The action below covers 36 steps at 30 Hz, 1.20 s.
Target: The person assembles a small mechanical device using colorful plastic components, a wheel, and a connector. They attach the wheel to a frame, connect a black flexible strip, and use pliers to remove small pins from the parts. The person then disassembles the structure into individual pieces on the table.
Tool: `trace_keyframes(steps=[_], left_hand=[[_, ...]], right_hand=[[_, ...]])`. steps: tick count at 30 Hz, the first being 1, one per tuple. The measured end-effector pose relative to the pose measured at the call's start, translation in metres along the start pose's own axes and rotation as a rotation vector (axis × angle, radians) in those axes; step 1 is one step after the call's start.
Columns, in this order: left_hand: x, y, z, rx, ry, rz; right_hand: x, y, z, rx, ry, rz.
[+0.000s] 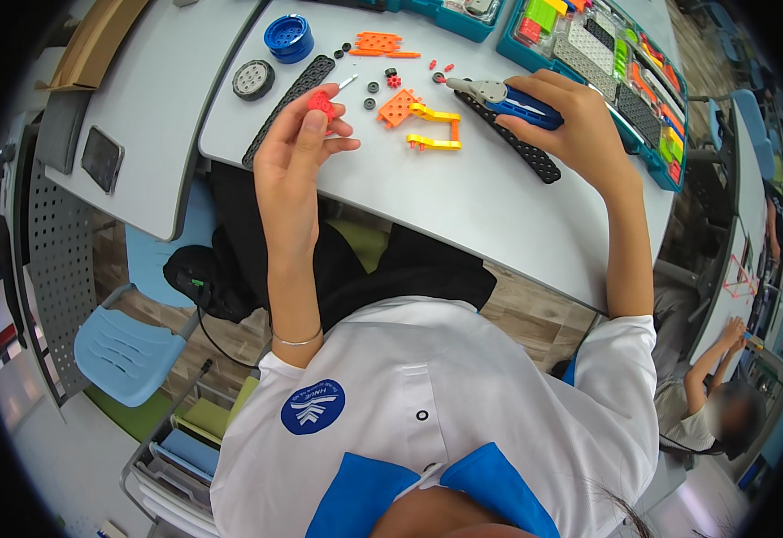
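My left hand (pixel 295 157) pinches a small red toothed plastic piece (pixel 321 105), probably a gear, between thumb and fingers. A thin pale rod (pixel 348 82) juts out just beyond those fingertips; whether it joins the red piece is hidden. In my right hand (pixel 578 117) are pliers (pixel 528 106) with blue handles and a grey head, their tip pointing left. Something small and red shows at that tip. Below the pliers lies a black perforated beam (pixel 535 160). Between my hands sits a yellow and orange frame (pixel 445 143), beside an orange perforated plate (pixel 397 107).
Around the table's far side are a blue wheel hub (pixel 288 38), a grey wheel (pixel 253 80), another black beam (pixel 269 123) and small pegs. A teal parts case (pixel 668 172) borders the right. A phone (pixel 103 159) rests on the left table. Another person's hands (pixel 732 333) show far right.
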State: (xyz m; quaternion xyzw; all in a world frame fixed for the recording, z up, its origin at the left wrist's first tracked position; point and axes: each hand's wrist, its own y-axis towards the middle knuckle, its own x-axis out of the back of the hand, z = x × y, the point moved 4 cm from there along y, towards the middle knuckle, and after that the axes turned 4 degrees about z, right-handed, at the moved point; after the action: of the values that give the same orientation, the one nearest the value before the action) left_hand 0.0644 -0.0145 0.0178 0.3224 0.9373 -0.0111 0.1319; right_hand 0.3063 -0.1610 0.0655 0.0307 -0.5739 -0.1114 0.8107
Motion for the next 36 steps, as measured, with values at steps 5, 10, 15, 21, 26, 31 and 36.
trace_keyframes(steps=[5, 10, 15, 21, 26, 31, 36], left_hand=[[-0.014, 0.003, -0.003, 0.006, -0.033, 0.074], [-0.027, 0.006, -0.003, -0.003, 0.010, 0.150], [-0.039, 0.003, 0.001, 0.018, -0.032, 0.168], [-0.049, 0.002, 0.005, 0.016, -0.037, 0.193], [-0.073, -0.002, 0.005, 0.054, -0.117, 0.275], [-0.081, -0.008, 0.008, 0.075, -0.137, 0.294], [-0.071, -0.001, 0.010, 0.046, -0.063, 0.242]], right_hand=[[-0.001, -0.001, 0.001, 0.012, -0.023, 0.005], [-0.004, -0.002, 0.002, 0.000, -0.029, 0.013], [0.004, -0.002, 0.000, 0.012, 0.016, -0.005], [0.028, -0.007, -0.015, -0.037, 0.324, 0.055], [0.036, -0.010, -0.020, 0.008, 0.431, 0.154], [0.036, -0.012, -0.018, 0.033, 0.433, 0.200], [0.031, -0.011, -0.017, -0.025, 0.395, 0.191]])
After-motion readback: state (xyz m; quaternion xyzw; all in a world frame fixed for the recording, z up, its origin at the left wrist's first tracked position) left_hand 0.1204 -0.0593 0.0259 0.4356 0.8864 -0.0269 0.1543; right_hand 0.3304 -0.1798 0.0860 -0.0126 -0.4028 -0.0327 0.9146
